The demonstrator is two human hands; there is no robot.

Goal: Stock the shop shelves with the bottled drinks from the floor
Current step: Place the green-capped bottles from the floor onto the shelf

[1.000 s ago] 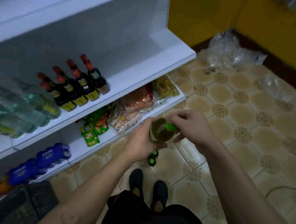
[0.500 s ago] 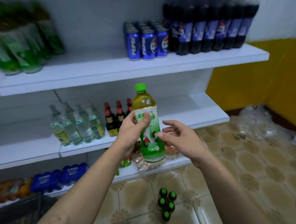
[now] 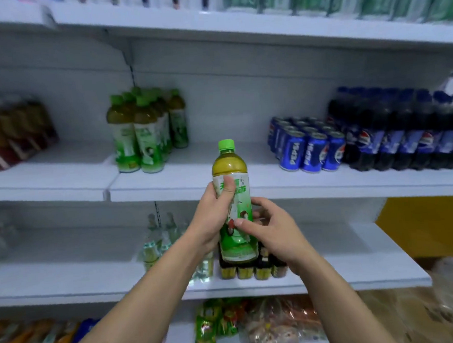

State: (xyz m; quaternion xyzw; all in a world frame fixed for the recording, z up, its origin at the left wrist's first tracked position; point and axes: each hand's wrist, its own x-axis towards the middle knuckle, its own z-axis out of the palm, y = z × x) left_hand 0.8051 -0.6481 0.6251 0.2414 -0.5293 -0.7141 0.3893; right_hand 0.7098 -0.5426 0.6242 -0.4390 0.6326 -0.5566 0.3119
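I hold a green-capped tea bottle [image 3: 230, 171] upright in front of the white shelves. My left hand [image 3: 214, 217] grips its labelled body, thumb across the front. On the bottle's right side my right hand [image 3: 268, 228] holds it too, its thumb and curled fingers against the label. Behind it, several matching green tea bottles [image 3: 147, 131] stand on the middle shelf [image 3: 220, 181], left of centre. A bare stretch of that shelf lies between them and the blue cans.
Blue Pepsi cans [image 3: 308, 149] and dark Pepsi bottles [image 3: 405, 134] fill the middle shelf's right. Brown packs [image 3: 11, 138] sit at its left. The shelf below carries clear bottles [image 3: 158, 243] and small dark bottles [image 3: 253, 267]. Snack bags [image 3: 230, 323] lie lowest.
My view has risen from the floor to the shelves. Both hands lifted the bottle from near the floor to upright at chest height, and the right hand closed onto its side.
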